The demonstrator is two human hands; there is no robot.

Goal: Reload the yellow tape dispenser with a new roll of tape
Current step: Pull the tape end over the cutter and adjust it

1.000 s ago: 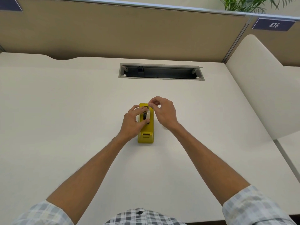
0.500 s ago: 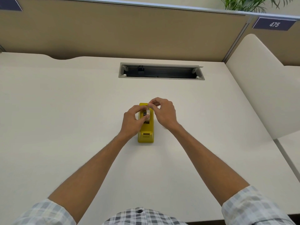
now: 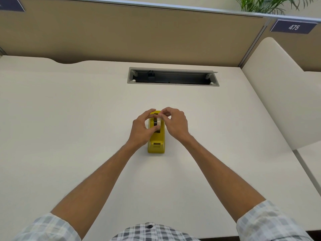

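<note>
A yellow tape dispenser (image 3: 156, 144) stands in the middle of the white desk (image 3: 69, 119), its cutter end toward me. A whitish tape roll (image 3: 158, 122) on a black core sits upright in the dispenser's slot. My left hand (image 3: 141, 130) grips the roll from the left, thumb at the near side and fingers over the far side. My right hand (image 3: 175, 123) pinches the top of the roll at its far edge with thumb and forefinger. The far end of the dispenser is hidden behind my fingers.
An open grey cable tray (image 3: 172, 77) is set into the desk behind the dispenser. A tan partition (image 3: 139, 32) closes the back, and a cream divider (image 3: 278, 93) stands on the right. A plant (image 3: 271, 4) shows above the partition.
My left hand's fingers have reached further over the far side of the roll. My right hand's pinch stays at the roll's top. The dispenser has not moved.
</note>
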